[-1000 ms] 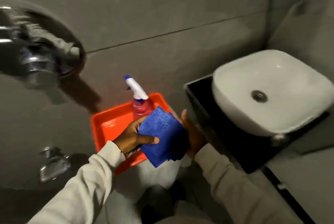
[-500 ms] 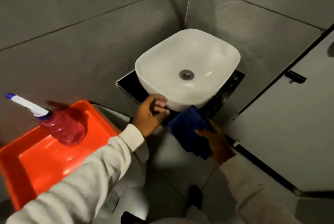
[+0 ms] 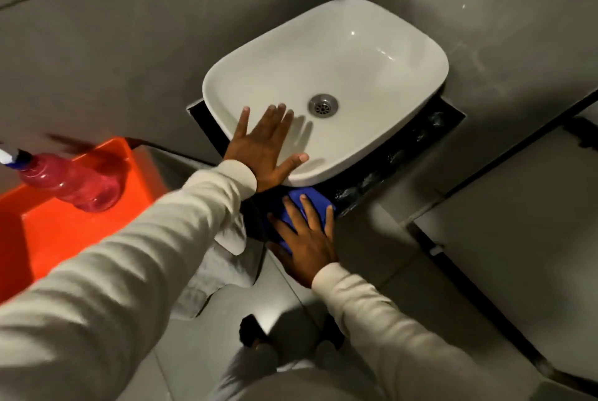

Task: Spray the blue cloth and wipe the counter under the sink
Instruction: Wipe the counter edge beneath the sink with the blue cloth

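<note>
The left hand lay flat and open on the near rim of the white sink, fingers spread, palm down, gripping nothing. Its thumb pointed right along the rim, the fingertips reaching into the bowl short of the drain. The right hand was flat and open too, fingers spread, pressing down on the blue cloth. No curl to the fingers there, just a press. The cloth sat on the black counter, at its front edge, just under the sink's near rim and partly tucked beneath it. Only the cloth's far end showed past the fingertips; the rest was under the hand. Wet, shiny streaks showed on the counter to the right of the cloth. Over on the left, the spray bottle, pink liquid inside, stood in the orange tray, well apart from both hands. Its nozzle ran off the left edge of view. Both arms wore pale sleeves. A white rag hung below the left arm, beside the counter's front. Grey tile filled the walls and floor around.
</note>
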Tool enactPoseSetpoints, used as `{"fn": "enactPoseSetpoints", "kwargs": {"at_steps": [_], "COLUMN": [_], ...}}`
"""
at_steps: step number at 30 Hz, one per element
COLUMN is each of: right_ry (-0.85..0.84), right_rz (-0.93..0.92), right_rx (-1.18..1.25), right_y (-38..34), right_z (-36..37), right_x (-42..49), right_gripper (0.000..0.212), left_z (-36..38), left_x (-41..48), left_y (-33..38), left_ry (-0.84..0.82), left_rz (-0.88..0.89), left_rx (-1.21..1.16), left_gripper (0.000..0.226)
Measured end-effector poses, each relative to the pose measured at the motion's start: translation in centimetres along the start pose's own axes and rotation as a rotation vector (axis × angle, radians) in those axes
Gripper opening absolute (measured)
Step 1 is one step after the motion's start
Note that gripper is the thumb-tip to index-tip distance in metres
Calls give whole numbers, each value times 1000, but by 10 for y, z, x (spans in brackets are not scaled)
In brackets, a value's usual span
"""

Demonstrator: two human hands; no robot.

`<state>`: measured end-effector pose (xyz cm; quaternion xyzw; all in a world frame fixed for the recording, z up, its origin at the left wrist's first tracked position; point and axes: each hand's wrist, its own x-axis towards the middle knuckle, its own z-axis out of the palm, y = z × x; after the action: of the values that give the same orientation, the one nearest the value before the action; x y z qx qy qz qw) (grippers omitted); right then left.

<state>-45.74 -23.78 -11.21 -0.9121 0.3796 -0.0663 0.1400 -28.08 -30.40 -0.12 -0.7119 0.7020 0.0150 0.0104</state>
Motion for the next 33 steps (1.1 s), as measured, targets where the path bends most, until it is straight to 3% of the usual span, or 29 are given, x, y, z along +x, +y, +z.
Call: {"fn": "enactPoseSetpoints", "kwargs": {"at_steps": [5, 11, 16, 20, 22, 27, 31, 33], "right_ry": [58, 132, 178, 295, 303, 277, 417, 424], "right_rz": [-109, 159, -106, 151, 184, -49, 238, 268], "right_rx": [-34, 96, -19, 79, 96, -1, 121, 98], "right_y": [44, 23, 61, 47, 19, 55, 46, 24], "right_z": [-3, 7, 3, 5, 15, 9, 11, 19], "right_x": [3, -2, -2, 3, 0, 0, 2, 3], "right_gripper": [51, 53, 49, 48, 49, 46, 40, 39], "left_z": [0, 2, 2, 4, 4, 0, 0, 0], "left_x": [11, 19, 21, 20, 21, 20, 15, 16], "left_y": [-13, -29, -31, -33, -32, -30, 11, 30], "left_ry": [-26, 19, 38, 33, 34, -14, -66, -72], "left_rz": [3, -9, 5, 12, 25, 14, 61, 77], "left_rx": [-25, -45, -41, -61, -54, -43, -80, -129], "left_gripper": [97, 95, 96, 96, 96, 99, 99, 98]}}
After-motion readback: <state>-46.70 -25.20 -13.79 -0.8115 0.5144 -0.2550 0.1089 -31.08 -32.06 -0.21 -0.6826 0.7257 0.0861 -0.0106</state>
